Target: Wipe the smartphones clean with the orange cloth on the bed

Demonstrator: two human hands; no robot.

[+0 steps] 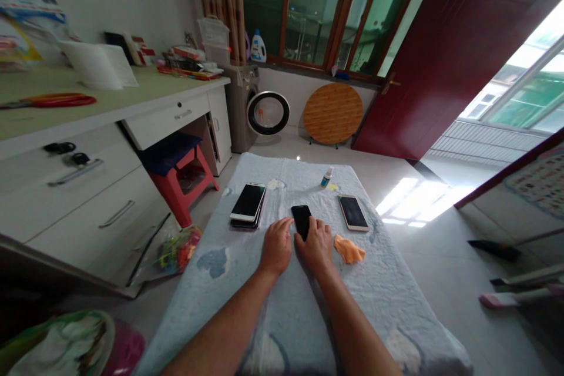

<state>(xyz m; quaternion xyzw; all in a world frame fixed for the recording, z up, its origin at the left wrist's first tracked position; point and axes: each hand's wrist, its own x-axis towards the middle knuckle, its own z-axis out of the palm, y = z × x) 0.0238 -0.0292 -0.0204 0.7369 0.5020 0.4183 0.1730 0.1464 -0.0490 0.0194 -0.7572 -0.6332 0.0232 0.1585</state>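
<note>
A black phone [301,217] lies on the cloth-covered table [273,282] between my hands. My right hand [316,242] is on its lower right part, fingers bent over and around its edge. Just left of the phone is my left hand [277,244], its fingers curled and close together near the phone's left edge; whether anything is in them is hidden. To the left sits a stack of phones with a white-framed one [249,202] on top. On the right are a white-edged phone [353,212] and, nearer, a crumpled orange cloth [349,249]. A small spray bottle [326,177] stands toward the back.
At left is a counter [150,91] with a paper roll [94,64] and red-handled scissors [66,100]. A red stool [187,182] stands beside the table's left side. Behind are a washing machine [241,111] with its door open and a round wooden board [333,113].
</note>
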